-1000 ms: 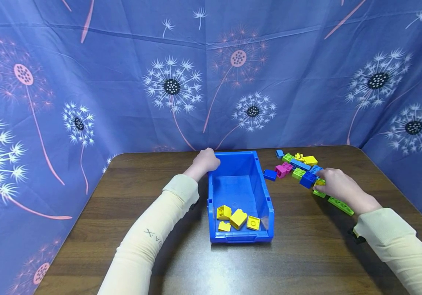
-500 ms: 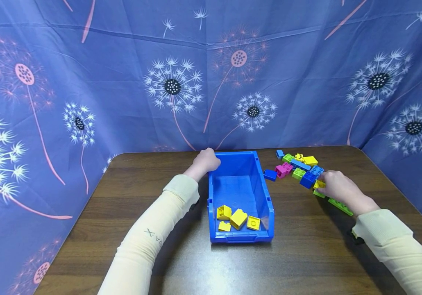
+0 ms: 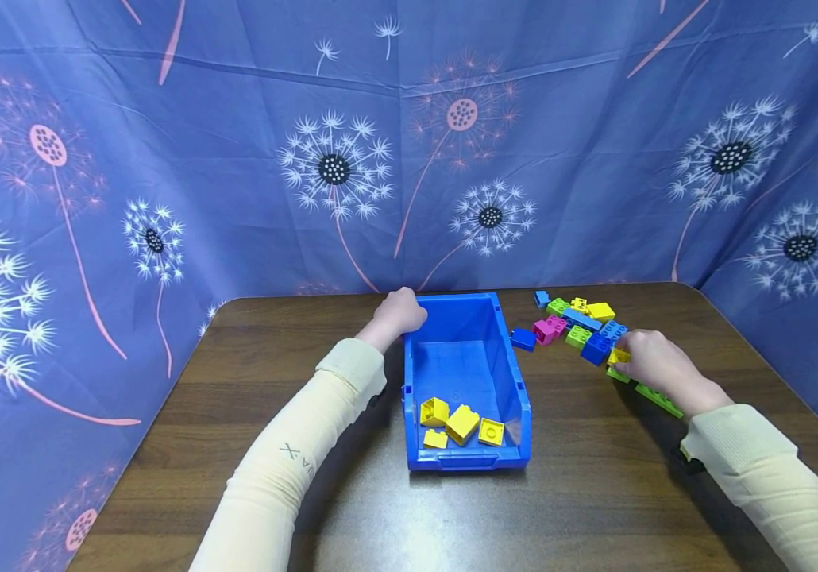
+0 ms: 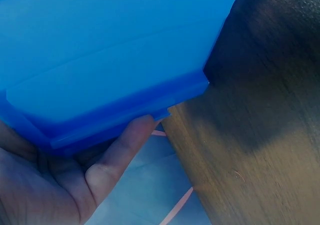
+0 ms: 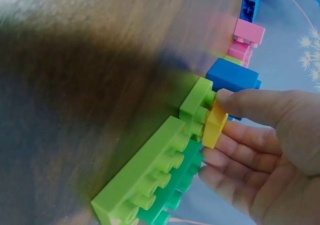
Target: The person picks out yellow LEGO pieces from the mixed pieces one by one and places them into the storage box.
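Note:
My left hand [image 3: 399,311] grips the far left corner of a blue plastic bin [image 3: 516,381]; in the left wrist view the thumb [image 4: 132,137] lies along its rim. Several yellow bricks [image 3: 462,424] lie inside at the bin's front end. On the right, my right hand [image 3: 655,361] pinches a small yellow toy brick [image 5: 215,125] between thumb and fingers. That brick sits against a light green brick [image 5: 196,102], beside a dark blue brick [image 5: 232,75]. A long light green brick [image 5: 145,172] and a darker green one [image 5: 175,190] lie close by.
Several other bricks cluster at the back right, including pink bricks [image 3: 549,328], a blue brick [image 3: 523,339] near the bin and a yellow one [image 3: 600,311]. A blue dandelion-print cloth [image 3: 409,199] hangs behind the brown wooden table [image 3: 295,357].
My right hand has drawn back slightly toward me, so more of the yellow brick shows. My left hand and the bin stay put.

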### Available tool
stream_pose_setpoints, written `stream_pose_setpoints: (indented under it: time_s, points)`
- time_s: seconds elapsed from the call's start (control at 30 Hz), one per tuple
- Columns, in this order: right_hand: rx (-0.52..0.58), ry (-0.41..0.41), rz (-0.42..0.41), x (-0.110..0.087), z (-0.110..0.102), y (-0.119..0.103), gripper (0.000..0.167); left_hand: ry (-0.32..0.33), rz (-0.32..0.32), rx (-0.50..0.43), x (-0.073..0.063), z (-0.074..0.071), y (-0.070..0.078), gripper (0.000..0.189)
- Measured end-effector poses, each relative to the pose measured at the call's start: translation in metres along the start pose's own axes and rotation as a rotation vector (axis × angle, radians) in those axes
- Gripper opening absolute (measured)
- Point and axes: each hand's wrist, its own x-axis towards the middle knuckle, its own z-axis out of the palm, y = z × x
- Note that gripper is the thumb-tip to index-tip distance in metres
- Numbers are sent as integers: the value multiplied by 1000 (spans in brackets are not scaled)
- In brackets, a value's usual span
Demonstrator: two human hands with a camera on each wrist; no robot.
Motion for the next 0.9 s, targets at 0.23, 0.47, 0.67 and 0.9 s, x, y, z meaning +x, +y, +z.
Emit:
stream_pose_setpoints:
  time_s: [0.23, 0.47, 0.67, 0.9]
  points:
    - [-1, 18, -6, -1, -5, -4, 44, -11, 4, -19, -1, -2, 0, 17]
    - [24, 20, 2, -2, -12, -8, 44, -18, 2, -20, -1, -2, 0, 17]
    - [33, 45, -24, -3, -18, -12, 42, -27, -7, -24, -1, -2, 1, 17]
    - [50, 53, -45, -5, -25, -23, 43, -25, -7, -17, -3, -2, 2, 18]
